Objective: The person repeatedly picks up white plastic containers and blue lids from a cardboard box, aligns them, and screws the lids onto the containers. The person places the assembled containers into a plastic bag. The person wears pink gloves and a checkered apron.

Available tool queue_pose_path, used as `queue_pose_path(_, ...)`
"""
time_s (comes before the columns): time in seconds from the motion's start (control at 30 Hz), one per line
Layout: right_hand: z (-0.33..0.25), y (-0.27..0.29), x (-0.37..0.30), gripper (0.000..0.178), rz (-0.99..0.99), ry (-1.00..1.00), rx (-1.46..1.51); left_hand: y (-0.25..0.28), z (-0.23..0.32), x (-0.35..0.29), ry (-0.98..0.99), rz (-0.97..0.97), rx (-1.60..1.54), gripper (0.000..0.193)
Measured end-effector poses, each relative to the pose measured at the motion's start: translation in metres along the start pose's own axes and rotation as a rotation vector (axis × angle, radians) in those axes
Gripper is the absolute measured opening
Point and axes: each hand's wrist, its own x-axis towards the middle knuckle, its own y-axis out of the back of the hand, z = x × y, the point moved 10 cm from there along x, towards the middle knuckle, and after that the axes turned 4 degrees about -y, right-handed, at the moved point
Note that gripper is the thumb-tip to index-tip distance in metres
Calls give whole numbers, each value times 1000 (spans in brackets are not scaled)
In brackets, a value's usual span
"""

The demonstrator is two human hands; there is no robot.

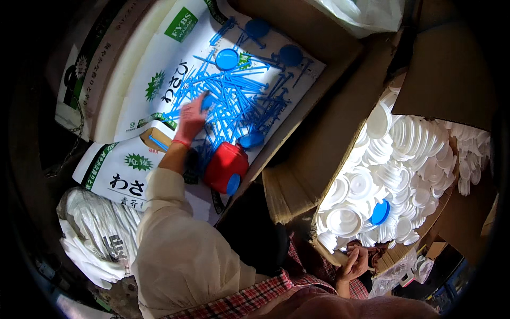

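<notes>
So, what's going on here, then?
A person is working over some open boxes. The left hand has its fingers at a blue disc among a scatter of thin blue sticks on a white printed sheet. A red container sits beside the sticks. The right hand is near the edge of a cardboard box full of white round pieces; its grip is unclear.

Black-green print (174,82) on white cardboard (144,109); dark lettering (113,247) on white bag (93,226).
</notes>
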Motion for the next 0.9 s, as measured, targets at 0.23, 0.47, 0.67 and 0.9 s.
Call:
queue_pose_path(0.23, -1, -1, 0, 24, -16, 11, 70, -141, 23, -34, -177, -464, -169, 54)
queue_pose_path(0.47, -5, 0, 3, 23, -7, 59, 24, -135, 61, -44, -410, -713, -497, 43)
queue_pose_path(0.67, -5, 0, 4, 20, 3, 86, 53, -125, 51, -30, -140, -636, -474, 49)
queue_pose_path(0.9, -4, 0, 2, 19, 32, 91, 90, 132, 274, -41, -698, -77, -1043, 53)
